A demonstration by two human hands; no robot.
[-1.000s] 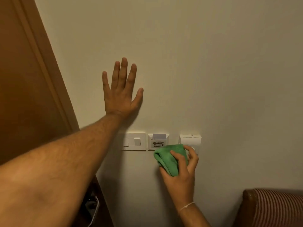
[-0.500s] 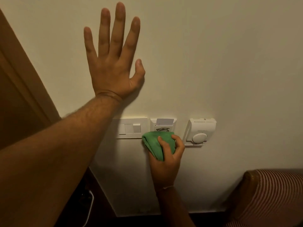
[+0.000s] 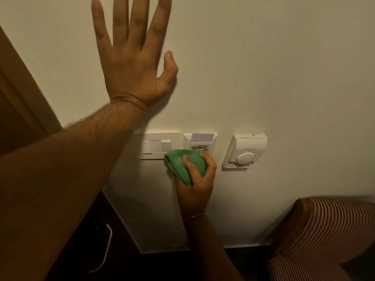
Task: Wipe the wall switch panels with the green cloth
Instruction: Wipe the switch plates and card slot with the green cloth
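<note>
Three white panels sit in a row on the cream wall: a rocker switch panel, a key-card holder with a card in its slot, and a thermostat with a round dial. My right hand grips the bunched green cloth and presses it against the lower edge of the card holder and the right corner of the switch panel. My left hand lies flat on the wall above the switches, fingers spread, holding nothing. My left forearm hides the left end of the switch panel.
A brown wooden door frame runs along the left edge. A striped upholstered chair stands at the lower right, close to the wall. A white cable hangs in the dark corner low on the left.
My right hand has slid the green cloth leftward, from the thermostat to under the card holder and onto the switch panel's corner. The view has come closer; my left hand stays flat on the wall.
</note>
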